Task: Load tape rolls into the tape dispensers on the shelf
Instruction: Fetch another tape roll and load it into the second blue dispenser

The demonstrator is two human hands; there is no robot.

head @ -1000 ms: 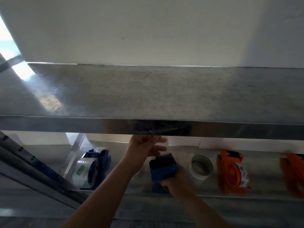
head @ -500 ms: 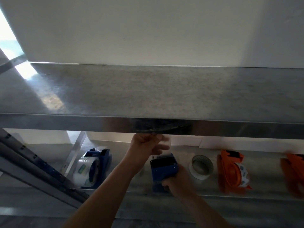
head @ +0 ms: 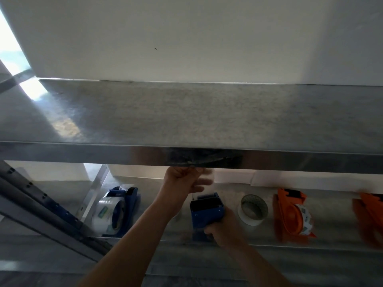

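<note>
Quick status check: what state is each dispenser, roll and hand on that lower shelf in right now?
Left blue dispenser: loaded with clear roll, on shelf.
Middle blue dispenser: gripped by right hand.
Left hand: raised, pulling clear tape strip.
Loose white roll: unloaded, on shelf.
Orange dispenser: loaded, on shelf.

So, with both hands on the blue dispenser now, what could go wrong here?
The left hand is raised right under the upper shelf edge, so knuckles might hit metal. The right hand grips only the blue dispenser from below; it may tip. The loose tape roll nearby could get knocked.
</note>
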